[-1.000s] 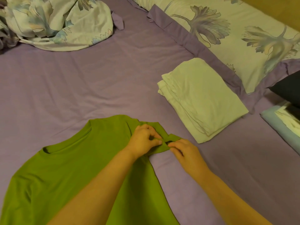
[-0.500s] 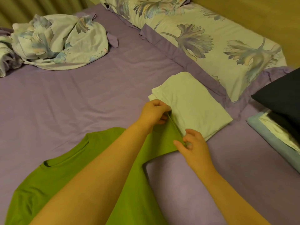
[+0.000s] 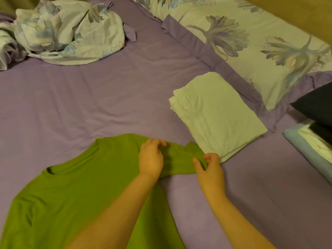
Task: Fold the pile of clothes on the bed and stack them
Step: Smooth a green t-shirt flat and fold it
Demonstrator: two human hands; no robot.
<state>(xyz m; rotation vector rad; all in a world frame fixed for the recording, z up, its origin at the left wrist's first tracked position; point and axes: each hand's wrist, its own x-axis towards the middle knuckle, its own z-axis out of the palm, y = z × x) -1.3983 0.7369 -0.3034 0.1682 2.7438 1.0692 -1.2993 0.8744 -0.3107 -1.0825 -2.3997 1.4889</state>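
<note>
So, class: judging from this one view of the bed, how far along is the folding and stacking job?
Done: one pale folded garment lies flat on the purple sheet. In hand: the green T-shirt is spread out, unfolded; the left hand rests on its sleeve and the right hand pinches the sleeve's end. Left: folding this shirt and stacking it. Dark and pale fabrics at the right edge are too cropped to judge.

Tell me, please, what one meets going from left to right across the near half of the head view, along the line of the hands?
Green T-shirt → left hand resting on its sleeve → right hand pinching the sleeve's end → folded pale garment → pale blue fabric at the right edge.
</note>
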